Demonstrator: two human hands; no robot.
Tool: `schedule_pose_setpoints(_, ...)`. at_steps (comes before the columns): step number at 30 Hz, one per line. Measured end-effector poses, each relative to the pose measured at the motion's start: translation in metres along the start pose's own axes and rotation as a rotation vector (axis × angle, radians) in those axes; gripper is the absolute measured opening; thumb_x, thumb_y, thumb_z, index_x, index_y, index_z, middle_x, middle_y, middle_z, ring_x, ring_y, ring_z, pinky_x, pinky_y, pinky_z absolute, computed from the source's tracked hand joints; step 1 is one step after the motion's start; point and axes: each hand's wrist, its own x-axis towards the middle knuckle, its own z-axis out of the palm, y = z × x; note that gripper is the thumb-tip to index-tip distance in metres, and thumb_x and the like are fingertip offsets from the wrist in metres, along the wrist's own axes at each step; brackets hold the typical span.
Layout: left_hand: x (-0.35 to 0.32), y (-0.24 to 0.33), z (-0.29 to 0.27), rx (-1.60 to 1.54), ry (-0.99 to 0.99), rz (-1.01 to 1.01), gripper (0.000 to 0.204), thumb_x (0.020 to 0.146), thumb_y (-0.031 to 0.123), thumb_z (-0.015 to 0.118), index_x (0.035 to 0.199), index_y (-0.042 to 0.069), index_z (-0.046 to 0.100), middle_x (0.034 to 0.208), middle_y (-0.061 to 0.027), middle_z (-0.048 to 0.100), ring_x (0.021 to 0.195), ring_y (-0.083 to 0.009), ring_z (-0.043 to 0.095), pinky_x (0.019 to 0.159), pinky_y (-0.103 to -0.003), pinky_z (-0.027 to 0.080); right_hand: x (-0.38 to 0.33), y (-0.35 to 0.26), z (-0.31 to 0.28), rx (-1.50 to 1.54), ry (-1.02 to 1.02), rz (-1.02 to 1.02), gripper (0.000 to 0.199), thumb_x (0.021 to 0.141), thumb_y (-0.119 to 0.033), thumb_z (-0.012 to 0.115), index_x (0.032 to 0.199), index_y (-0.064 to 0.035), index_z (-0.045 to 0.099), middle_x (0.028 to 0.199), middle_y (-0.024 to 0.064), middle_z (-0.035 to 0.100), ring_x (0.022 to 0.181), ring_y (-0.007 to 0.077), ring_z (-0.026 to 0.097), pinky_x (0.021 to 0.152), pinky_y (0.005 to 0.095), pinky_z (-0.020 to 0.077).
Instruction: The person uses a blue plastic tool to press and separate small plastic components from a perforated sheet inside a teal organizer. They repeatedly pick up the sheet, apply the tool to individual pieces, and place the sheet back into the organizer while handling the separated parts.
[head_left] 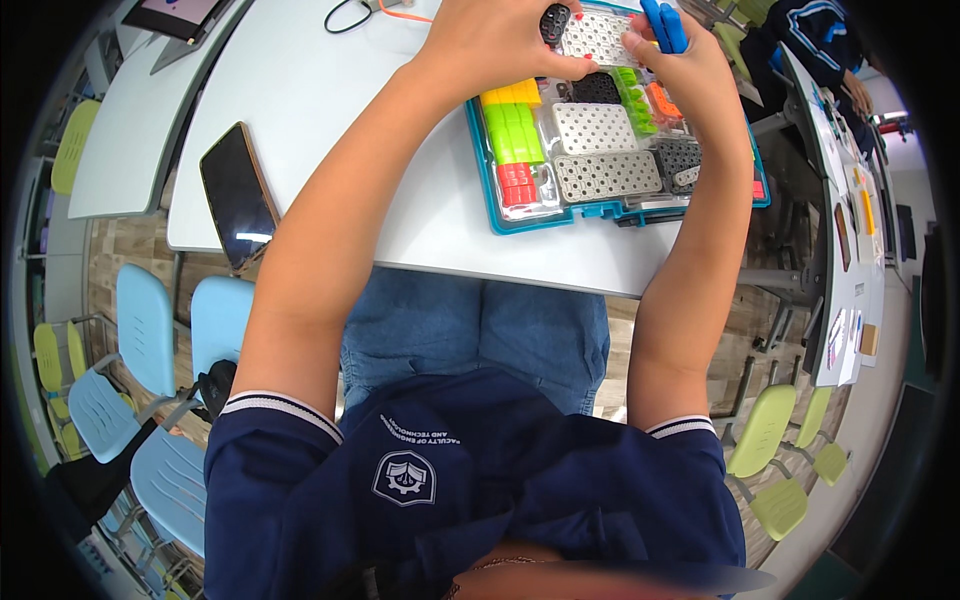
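Note:
At the top of the head view my left hand (505, 38) curls its thumb and fingers around a black building piece (554, 24). Small red bits show at its fingertips. My right hand (695, 70) grips blue building pieces (664, 26), its thumb beside a white perforated plate (598, 38). Both hands are over a teal-rimmed case (520, 228) of sorted building parts. It holds yellow, green and red blocks (514, 132) along its left side, a white plate (592, 128), a grey plate (608, 176), and black, bright green and orange parts. The fingers partly cover its far end.
The case lies on a white table (440, 200). A dark-screened phone (238, 195) rests at the table's left edge, and a black cord loop (345, 18) lies farther back. Blue chairs (145, 330) stand at left, green chairs (765, 430) at right. Another person's sleeve (815, 35) shows at upper right.

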Motion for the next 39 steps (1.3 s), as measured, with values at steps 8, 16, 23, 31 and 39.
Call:
schedule_pose_setpoints(8, 0.0, 0.006, 0.011, 0.114, -0.018, 0.067, 0.071, 0.068, 0.07, 0.081, 0.11, 0.013, 0.077, 0.101, -0.0092, 0.07, 0.105, -0.0274, 0.064, 0.1, -0.042, 0.045, 0.01, 0.025, -0.014, 0.187, 0.165, -0.006, 0.035, 0.081, -0.005, 0.079, 0.11, 0.0025, 0.063, 0.096, 0.006, 0.067, 0.085, 0.0142, 0.063, 0.078, 0.031, 0.0522)
schedule_pose_setpoints(16, -0.013, 0.006, 0.018, 0.137, -0.137, 0.107, 0.068, 0.077, 0.068, 0.074, 0.115, 0.011, 0.074, 0.102, -0.0147, 0.065, 0.11, -0.0325, 0.06, 0.106, -0.044, 0.044, 0.002, 0.013, -0.028, 0.417, 0.11, -0.03, 0.024, 0.083, -0.003, 0.077, 0.1, -0.0031, 0.061, 0.091, 0.0001, 0.062, 0.083, 0.0099, 0.061, 0.077, 0.0262, 0.0505)
schedule_pose_setpoints(23, 0.008, -0.007, 0.003, -1.079, -0.279, -0.409, 0.045, 0.112, 0.039, 0.041, 0.127, 0.002, 0.062, 0.111, -0.0125, 0.069, 0.104, -0.0227, 0.065, 0.092, -0.037, 0.053, -0.008, -0.01, -0.025, 0.72, -0.142, -0.106, 0.027, 0.085, 0.001, 0.079, 0.102, -0.0056, 0.06, 0.093, -0.0031, 0.061, 0.084, 0.0075, 0.059, 0.075, 0.0239, 0.0484)
schedule_pose_setpoints(31, 0.004, 0.001, 0.004, -1.714, -0.59, -0.386, 0.057, 0.111, 0.045, 0.036, 0.151, 0.004, 0.043, 0.126, -0.0189, 0.066, 0.106, -0.0235, 0.07, 0.099, -0.042, 0.057, -0.006, -0.01, -0.005, 0.719, -0.19, -0.214, 0.026, 0.089, -0.004, 0.079, 0.107, -0.0044, 0.06, 0.093, -0.0026, 0.061, 0.086, 0.0061, 0.058, 0.078, 0.0226, 0.0473)
schedule_pose_setpoints(39, 0.002, 0.001, 0.008, -2.151, -0.656, -0.536, 0.052, 0.113, 0.048, 0.034, 0.143, 0.007, 0.048, 0.104, -0.0071, 0.06, 0.084, -0.0152, 0.057, 0.073, -0.032, 0.05, -0.004, -0.012, 0.009, 0.487, -0.002, -0.311, 0.017, 0.095, -0.009, 0.075, 0.104, -0.0046, 0.061, 0.091, -0.0022, 0.06, 0.084, 0.006, 0.055, 0.073, 0.0237, 0.0465)
